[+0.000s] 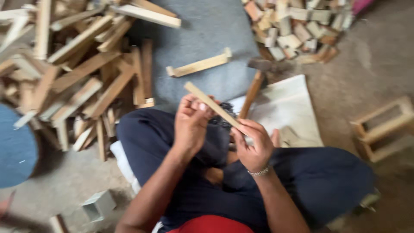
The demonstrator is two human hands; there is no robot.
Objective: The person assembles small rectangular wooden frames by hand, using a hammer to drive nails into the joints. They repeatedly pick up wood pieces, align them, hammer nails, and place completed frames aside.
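Wooden slat: motion-blurred, its lower end hidden by right hand fingers pinching it; left hand fingertips pinch mid-length. Pale, thin, tilted.

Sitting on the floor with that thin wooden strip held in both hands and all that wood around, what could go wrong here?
Splinters seem likely: the left hand and right hand are bare on the rough wooden strip. The hammer lies close in front of the knees, so a shifting leg could knock it. The heap of slats leans loosely beside the left leg and could slide onto it.
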